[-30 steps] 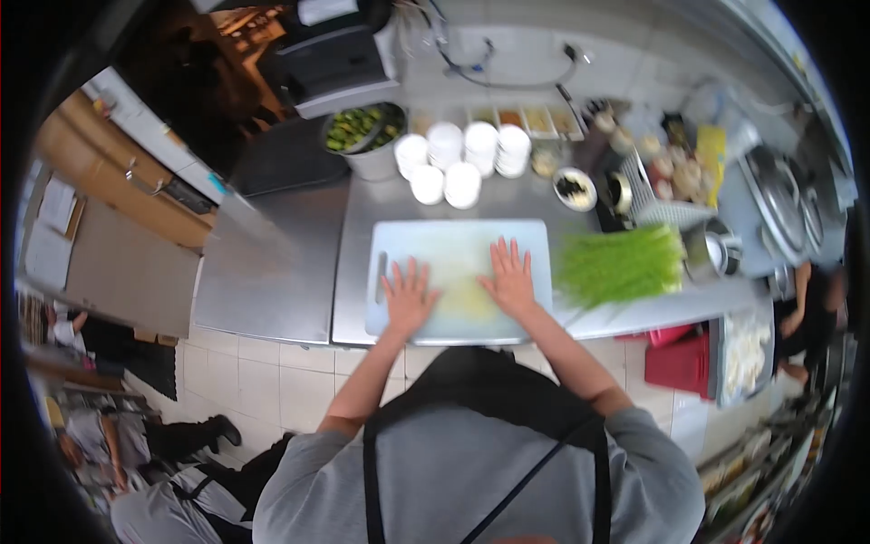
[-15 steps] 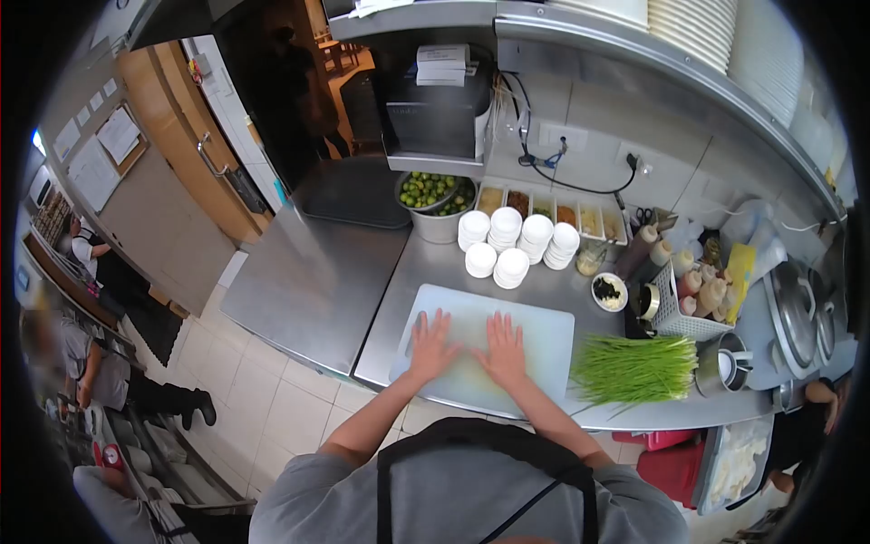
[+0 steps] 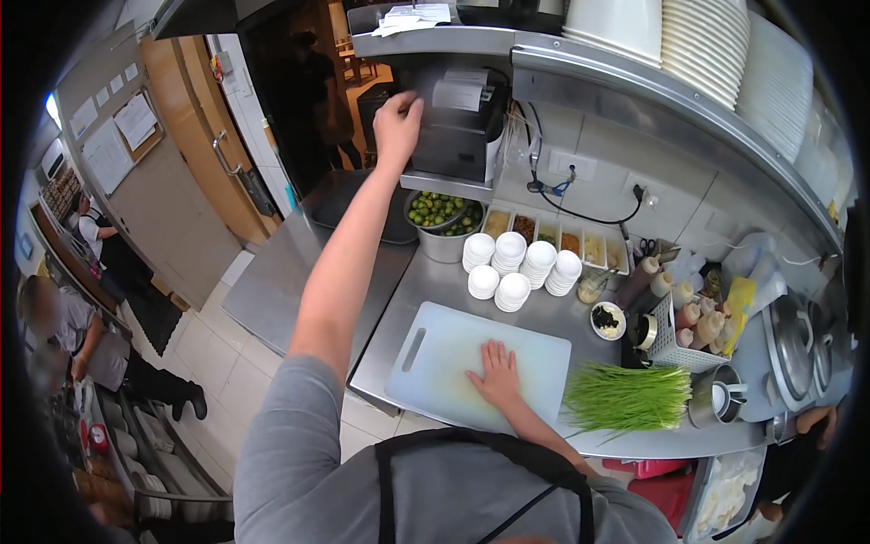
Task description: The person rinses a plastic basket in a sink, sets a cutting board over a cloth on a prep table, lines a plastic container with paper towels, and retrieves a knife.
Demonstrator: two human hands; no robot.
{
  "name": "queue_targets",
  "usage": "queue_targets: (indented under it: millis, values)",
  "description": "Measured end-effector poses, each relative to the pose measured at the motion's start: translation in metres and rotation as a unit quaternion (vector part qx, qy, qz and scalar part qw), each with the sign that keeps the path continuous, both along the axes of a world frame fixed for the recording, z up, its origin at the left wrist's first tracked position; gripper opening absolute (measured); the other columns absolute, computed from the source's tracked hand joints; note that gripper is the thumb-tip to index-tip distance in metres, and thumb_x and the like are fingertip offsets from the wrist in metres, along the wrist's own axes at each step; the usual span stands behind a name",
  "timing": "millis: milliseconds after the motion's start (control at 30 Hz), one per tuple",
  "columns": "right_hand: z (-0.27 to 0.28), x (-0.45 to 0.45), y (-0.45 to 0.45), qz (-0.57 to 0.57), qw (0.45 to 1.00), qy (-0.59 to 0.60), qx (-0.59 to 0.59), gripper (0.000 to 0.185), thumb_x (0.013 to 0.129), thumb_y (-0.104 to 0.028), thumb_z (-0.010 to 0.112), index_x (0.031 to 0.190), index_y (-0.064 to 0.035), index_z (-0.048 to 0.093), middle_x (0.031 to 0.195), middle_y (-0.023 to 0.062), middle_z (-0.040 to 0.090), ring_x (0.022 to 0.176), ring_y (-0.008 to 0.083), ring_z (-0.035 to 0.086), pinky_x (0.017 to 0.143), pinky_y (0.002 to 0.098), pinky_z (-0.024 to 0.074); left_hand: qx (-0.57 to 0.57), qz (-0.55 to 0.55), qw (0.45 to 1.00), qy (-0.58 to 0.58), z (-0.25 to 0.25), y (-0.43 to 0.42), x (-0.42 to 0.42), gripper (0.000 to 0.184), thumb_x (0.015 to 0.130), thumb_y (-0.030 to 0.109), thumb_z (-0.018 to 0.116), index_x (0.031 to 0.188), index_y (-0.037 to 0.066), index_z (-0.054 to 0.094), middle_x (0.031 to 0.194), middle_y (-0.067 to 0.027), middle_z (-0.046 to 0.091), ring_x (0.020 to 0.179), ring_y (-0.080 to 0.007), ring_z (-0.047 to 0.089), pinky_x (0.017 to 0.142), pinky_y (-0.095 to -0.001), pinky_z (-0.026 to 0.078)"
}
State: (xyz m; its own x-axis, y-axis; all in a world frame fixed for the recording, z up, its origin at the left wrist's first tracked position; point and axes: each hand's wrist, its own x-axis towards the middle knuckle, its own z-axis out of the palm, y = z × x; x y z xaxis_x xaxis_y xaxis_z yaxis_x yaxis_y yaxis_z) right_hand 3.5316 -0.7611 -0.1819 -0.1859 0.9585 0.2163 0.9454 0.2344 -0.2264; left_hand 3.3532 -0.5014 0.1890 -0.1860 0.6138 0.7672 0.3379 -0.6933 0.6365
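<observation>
Cutting bd (image 3: 444,358) under R hand (image 3: 497,378), well away fr. L hand (image 3: 397,130)

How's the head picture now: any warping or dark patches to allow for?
Head view: wide-angle warping bows the steel shelf, black fills the corners, the far opening is very dark; the cutting board, left hand and right hand show clearly.

Across the middle of the frame, a stainless-steel counter (image 3: 420,290) carries a white cutting board (image 3: 442,370) at centre, stacked small white bowls (image 3: 510,249) just above it, a metal pot (image 3: 446,248) left of those, long green stalks (image 3: 627,399) at right. An upper-right metal shelf (image 3: 616,102) bears stacked white plates (image 3: 700,43).
</observation>
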Motion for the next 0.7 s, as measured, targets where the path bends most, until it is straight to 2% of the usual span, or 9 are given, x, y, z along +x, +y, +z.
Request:
queue_targets:
  millis: [67,167,267,400,467,600,633,667,700]
  values:
    - [-0.001,0.001,0.001,-0.002,1.0,-0.006,-0.008,0.071,0.08,-0.052,0.037,0.13,-0.0035,0.022,0.136,0.0146,0.019,0.127,0.0287,0.014,0.102,0.0468,0.0087,-0.003,0.01,1.0,-0.019,0.011,0.042,0.006,0.027,0.073,0.019,0.059,0.093,0.0,0.061,0.089,-0.0157,0.061,0.081,-0.0262,0.057,0.074,-0.0309,0.043]
    - [-0.002,0.0,0.001,-0.003,1.0,-0.005,-0.016,0.072,0.08,-0.053,0.035,0.131,-0.0036,0.021,0.137,0.0143,0.018,0.128,0.0282,0.013,0.102,0.0462,0.0066,-0.215,-0.155,0.956,-0.125,0.023,0.064,0.011,0.029,0.074,0.02,0.06,0.09,-0.004,0.06,0.089,-0.0129,0.06,0.084,-0.0213,0.055,0.075,-0.0294,0.041]
    - [-0.001,0.001,0.001,-0.003,1.0,0.0,-0.014,0.072,0.081,-0.053,0.036,0.13,-0.0028,0.022,0.137,0.0146,0.018,0.127,0.0284,0.013,0.102,0.0459,0.0061,-0.211,-0.141,0.959,-0.126,0.015,0.094,0.008,0.027,0.074,0.019,0.06,0.089,-0.004,0.06,0.089,-0.014,0.06,0.083,-0.0227,0.055,0.074,-0.0308,0.041]
    - [-0.001,0.002,0.001,-0.004,1.0,-0.005,-0.023,0.073,0.08,-0.055,0.034,0.131,-0.0048,0.02,0.137,0.0138,0.017,0.128,0.0281,0.012,0.102,0.0463,0.006,-0.203,-0.155,0.962,-0.097,0.02,0.076,0.007,0.027,0.074,0.018,0.06,0.09,-0.004,0.06,0.089,-0.0143,0.06,0.083,-0.0229,0.055,0.075,-0.0305,0.041]
    - [0.0,0.002,0.0,-0.003,1.0,-0.004,-0.03,0.073,0.08,-0.055,0.035,0.131,-0.0049,0.02,0.138,0.014,0.016,0.128,0.028,0.011,0.102,0.0464,0.0057,-0.254,-0.161,0.95,-0.081,0.026,0.065,0.009,0.023,0.078,0.013,0.056,0.094,-0.003,0.059,0.095,-0.0114,0.058,0.094,-0.0187,0.051,0.084,-0.0255,0.037]
    - [0.002,0.002,0.0,0.004,0.999,-0.001,-0.037,0.074,0.08,-0.057,0.033,0.131,-0.0047,0.02,0.138,0.015,0.016,0.128,0.0279,0.01,0.102,0.0466,0.0042,-0.252,-0.162,0.953,-0.053,0.022,0.066,0.005,0.022,0.078,0.008,0.056,0.097,-0.004,0.057,0.094,-0.0099,0.058,0.091,-0.0171,0.051,0.083,-0.0248,0.036]
    - [-0.001,0.003,0.001,0.005,0.999,0.0,-0.039,0.074,0.08,-0.057,0.033,0.131,-0.0047,0.02,0.138,0.015,0.016,0.128,0.0279,0.01,0.102,0.0466,0.0042,-0.217,-0.203,0.946,-0.133,0.021,0.061,0.005,0.024,0.078,0.007,0.055,0.1,-0.003,0.055,0.094,-0.0088,0.057,0.09,-0.0162,0.05,0.083,-0.0251,0.037]
    - [-0.004,0.006,0.007,0.002,0.994,0.056,-0.095,0.073,0.08,-0.054,0.037,0.131,-0.0042,0.02,0.137,0.0153,0.017,0.128,0.0284,0.013,0.102,0.0456,0.0061,-0.18,-0.242,0.93,-0.21,0.019,0.055,0.004,0.025,0.079,0.005,0.055,0.103,-0.002,0.053,0.094,-0.0076,0.056,0.089,-0.0153,0.05,0.082,-0.0254,0.037]
    - [-0.002,0.01,0.016,-0.001,0.983,0.111,-0.149,0.072,0.081,-0.051,0.041,0.131,-0.0037,0.02,0.137,0.0156,0.018,0.127,0.0289,0.015,0.102,0.0447,0.008,-0.156,-0.276,0.922,-0.221,0.017,0.049,-0.002,0.023,0.081,0.007,0.053,0.102,0.0,0.052,0.094,-0.0058,0.054,0.088,-0.0133,0.049,0.08,-0.0256,0.038]
